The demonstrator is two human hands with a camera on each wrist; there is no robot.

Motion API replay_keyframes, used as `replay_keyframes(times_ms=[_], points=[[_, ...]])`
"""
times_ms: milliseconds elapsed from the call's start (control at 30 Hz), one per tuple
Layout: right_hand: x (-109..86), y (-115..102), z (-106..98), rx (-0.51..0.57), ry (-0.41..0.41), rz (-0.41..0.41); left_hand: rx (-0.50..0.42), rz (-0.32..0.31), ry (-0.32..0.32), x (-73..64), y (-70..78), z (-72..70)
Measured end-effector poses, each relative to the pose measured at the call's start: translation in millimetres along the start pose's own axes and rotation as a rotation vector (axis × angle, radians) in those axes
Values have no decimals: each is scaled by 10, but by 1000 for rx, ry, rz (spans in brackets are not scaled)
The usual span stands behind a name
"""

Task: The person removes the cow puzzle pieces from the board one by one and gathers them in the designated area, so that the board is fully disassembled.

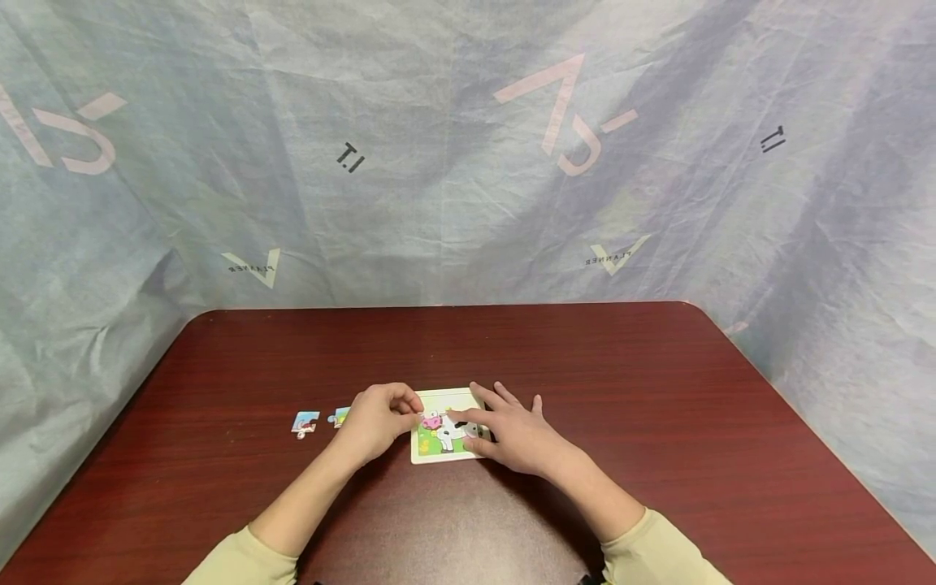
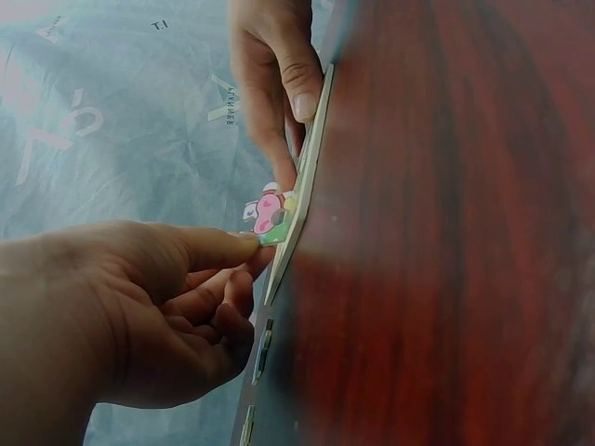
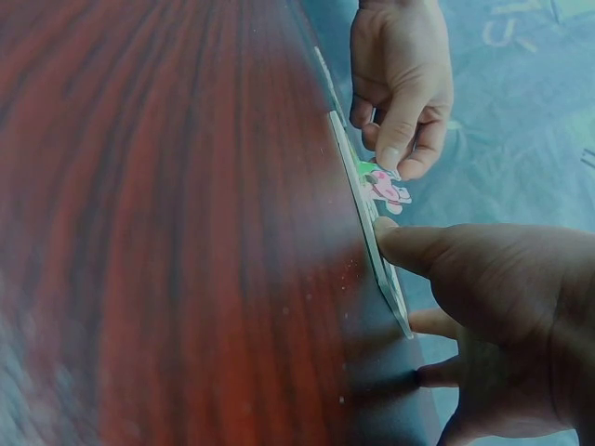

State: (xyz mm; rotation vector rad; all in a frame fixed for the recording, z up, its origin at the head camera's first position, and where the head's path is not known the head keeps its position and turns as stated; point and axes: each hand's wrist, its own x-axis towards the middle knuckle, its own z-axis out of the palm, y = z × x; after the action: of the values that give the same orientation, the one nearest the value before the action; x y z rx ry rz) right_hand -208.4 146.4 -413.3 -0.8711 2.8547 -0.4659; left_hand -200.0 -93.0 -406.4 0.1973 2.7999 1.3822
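A wooden jigsaw puzzle tray (image 1: 435, 460) with a cow picture on green grass lies on the table. My left hand (image 1: 374, 424) is at its left side, pinching a jigsaw piece (image 2: 268, 212) between thumb and finger. That piece shows a pink cow snout and some green; in both wrist views it stands tilted up from the tray. Spread over the tray's right side is my right hand (image 1: 522, 435), its fingers fairly straight. The right thumb (image 3: 409, 243) touches the tray's near edge, and another fingertip reaches close to the pinched piece.
Two loose jigsaw pieces lie left of the tray: one blue and red (image 1: 304, 422), the other (image 1: 340, 417) partly hidden behind my left hand. The dark red wooden table (image 1: 621, 374) extends around them. A pale printed cloth (image 1: 439, 162) hangs behind its far edge.
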Motion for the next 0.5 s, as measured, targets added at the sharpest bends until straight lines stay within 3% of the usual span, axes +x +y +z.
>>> replay_keyframes(times_ms=[500], points=[[8, 1, 4, -25, -9, 14, -95, -41, -15, 7, -17, 1]])
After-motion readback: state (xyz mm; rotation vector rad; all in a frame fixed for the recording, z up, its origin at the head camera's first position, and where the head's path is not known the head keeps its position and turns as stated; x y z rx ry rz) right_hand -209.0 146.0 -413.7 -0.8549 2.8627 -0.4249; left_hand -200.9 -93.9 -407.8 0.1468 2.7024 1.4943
